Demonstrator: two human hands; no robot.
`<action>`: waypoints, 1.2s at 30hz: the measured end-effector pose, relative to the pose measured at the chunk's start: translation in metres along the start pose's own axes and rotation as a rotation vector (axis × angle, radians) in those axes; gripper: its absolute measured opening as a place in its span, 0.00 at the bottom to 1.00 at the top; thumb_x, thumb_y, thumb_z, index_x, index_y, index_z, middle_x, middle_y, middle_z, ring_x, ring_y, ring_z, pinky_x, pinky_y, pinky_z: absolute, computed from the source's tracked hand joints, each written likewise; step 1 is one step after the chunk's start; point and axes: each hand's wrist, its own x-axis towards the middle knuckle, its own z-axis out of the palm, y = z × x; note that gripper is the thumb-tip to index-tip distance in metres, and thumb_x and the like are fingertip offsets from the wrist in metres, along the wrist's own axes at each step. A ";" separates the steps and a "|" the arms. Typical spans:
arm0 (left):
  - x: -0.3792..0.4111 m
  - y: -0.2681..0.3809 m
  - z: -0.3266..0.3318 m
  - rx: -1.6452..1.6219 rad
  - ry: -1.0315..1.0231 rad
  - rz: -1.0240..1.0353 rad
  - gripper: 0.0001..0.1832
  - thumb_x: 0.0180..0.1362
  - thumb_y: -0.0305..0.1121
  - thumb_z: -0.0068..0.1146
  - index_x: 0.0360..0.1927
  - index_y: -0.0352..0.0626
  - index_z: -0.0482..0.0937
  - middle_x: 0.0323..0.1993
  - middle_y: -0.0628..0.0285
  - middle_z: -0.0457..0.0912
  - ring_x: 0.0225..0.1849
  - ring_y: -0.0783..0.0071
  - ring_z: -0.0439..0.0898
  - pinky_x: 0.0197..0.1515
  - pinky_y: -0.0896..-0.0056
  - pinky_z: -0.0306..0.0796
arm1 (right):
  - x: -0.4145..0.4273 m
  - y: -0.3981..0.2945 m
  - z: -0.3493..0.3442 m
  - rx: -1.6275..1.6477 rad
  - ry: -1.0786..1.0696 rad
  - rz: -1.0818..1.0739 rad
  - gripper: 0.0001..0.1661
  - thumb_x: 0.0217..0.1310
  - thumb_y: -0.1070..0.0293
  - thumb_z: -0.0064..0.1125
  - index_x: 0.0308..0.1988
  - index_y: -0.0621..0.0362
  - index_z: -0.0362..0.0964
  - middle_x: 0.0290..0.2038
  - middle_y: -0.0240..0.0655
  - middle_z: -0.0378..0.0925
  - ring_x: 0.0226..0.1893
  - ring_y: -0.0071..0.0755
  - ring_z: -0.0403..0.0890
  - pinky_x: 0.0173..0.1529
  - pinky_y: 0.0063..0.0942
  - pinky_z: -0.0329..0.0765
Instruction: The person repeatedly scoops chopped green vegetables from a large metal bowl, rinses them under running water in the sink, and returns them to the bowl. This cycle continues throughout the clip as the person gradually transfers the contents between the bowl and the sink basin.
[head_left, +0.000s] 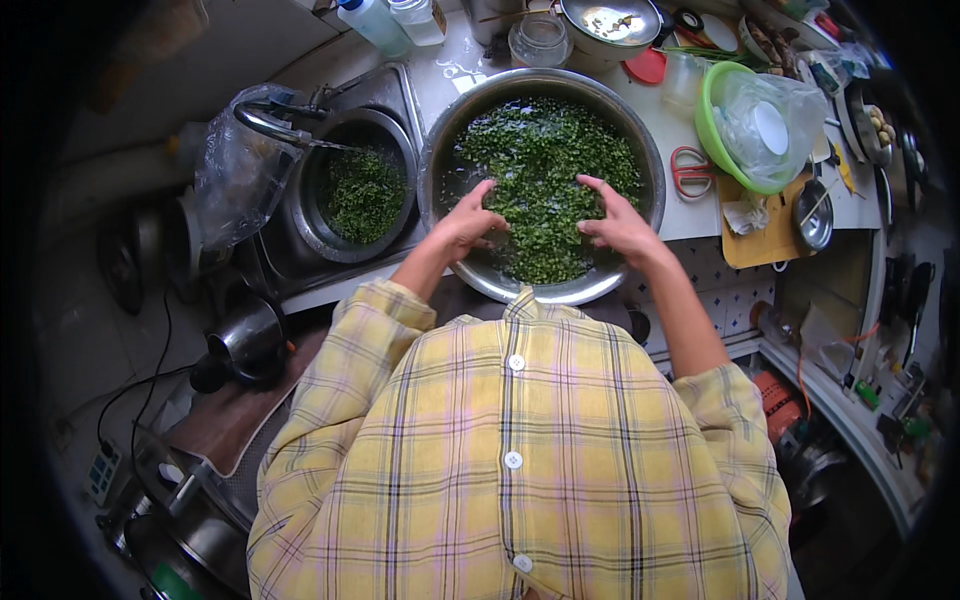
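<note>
In front of me a wide stainless steel basin (433, 169) holds water with small green peppercorn-like pieces (551, 157) floating across it. My left hand (471, 219) is over the basin's left side, its fingers spread at the edge of the green mass. On the right, my right hand (613, 221) mirrors it, fingers apart and palm turned inward. Neither hand grasps anything; whether the lower fingertips touch the water is hard to tell. A smaller metal basin (306, 214) sits in the sink, with more green pieces (365, 196) in it.
Water runs from a curved faucet (266, 127) into the smaller basin. A clear plastic bag (244, 176) hangs beside the sink (397, 79). Right of me lie red-handled scissors (691, 172), a green plastic bowl (709, 124) and a wooden cutting board (757, 244). A glass jar (540, 43) stands behind the large basin.
</note>
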 end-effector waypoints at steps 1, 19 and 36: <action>-0.007 0.008 -0.007 -0.018 -0.076 -0.047 0.47 0.54 0.24 0.63 0.76 0.59 0.53 0.66 0.53 0.64 0.57 0.56 0.72 0.56 0.38 0.71 | -0.016 -0.006 -0.005 0.071 0.064 -0.004 0.44 0.61 0.67 0.65 0.72 0.37 0.54 0.63 0.47 0.67 0.57 0.35 0.72 0.53 0.40 0.73; 0.049 -0.007 -0.013 -0.267 -0.227 -0.329 0.31 0.65 0.54 0.51 0.66 0.48 0.67 0.68 0.52 0.67 0.67 0.47 0.65 0.66 0.24 0.55 | 0.056 0.049 0.003 0.471 -0.136 0.355 0.29 0.69 0.54 0.56 0.64 0.49 0.60 0.73 0.36 0.49 0.62 0.61 0.67 0.54 0.68 0.72; 0.023 0.007 0.003 -0.454 -0.486 -0.430 0.27 0.70 0.50 0.46 0.66 0.47 0.66 0.64 0.48 0.72 0.63 0.43 0.73 0.56 0.23 0.71 | 0.037 0.027 0.013 0.757 -0.412 0.354 0.31 0.72 0.49 0.52 0.64 0.57 0.65 0.60 0.43 0.74 0.57 0.45 0.79 0.60 0.55 0.77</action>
